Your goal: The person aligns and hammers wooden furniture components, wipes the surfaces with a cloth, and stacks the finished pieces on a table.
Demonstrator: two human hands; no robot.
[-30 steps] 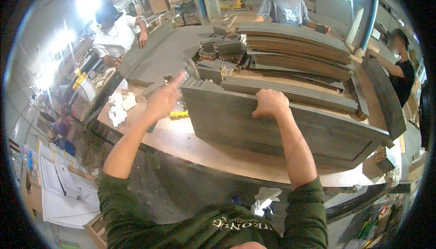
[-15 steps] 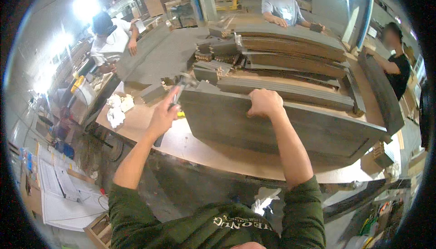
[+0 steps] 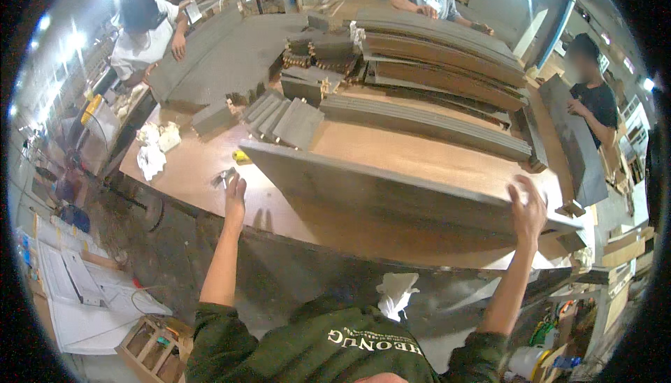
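Observation:
A long grey-brown panel stands on its long edge across the near part of the table, leaning a little. My right hand is at the panel's upper edge near its right end, fingers spread; I cannot tell whether they touch it. Left of the panel, my left hand is just above the tabletop with its fingers stretched out. Close by its fingertips lies a hammer, small and blurred in view. Beyond it, a yellow object is partly covered by the panel's left corner.
Short grey boards lie behind the panel, beside long stacked strips and tall board stacks. White crumpled cloths sit at the table's left. Co-workers stand at the left, the far side and the right, where one holds a board.
My left hand has lowered the hammer to the tabletop and let go. My right hand has moved right along the panel. The panel's upper edge has tipped toward me, and the view has shifted.

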